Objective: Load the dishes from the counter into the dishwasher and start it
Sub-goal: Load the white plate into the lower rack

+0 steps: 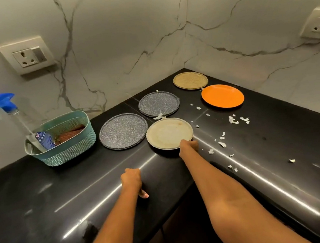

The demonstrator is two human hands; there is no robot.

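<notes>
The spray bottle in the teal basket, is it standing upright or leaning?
Leaning. The spray bottle has its base inside the teal basket and its blue trigger head tilts out past the basket's left rim, toward the wall.
</notes>
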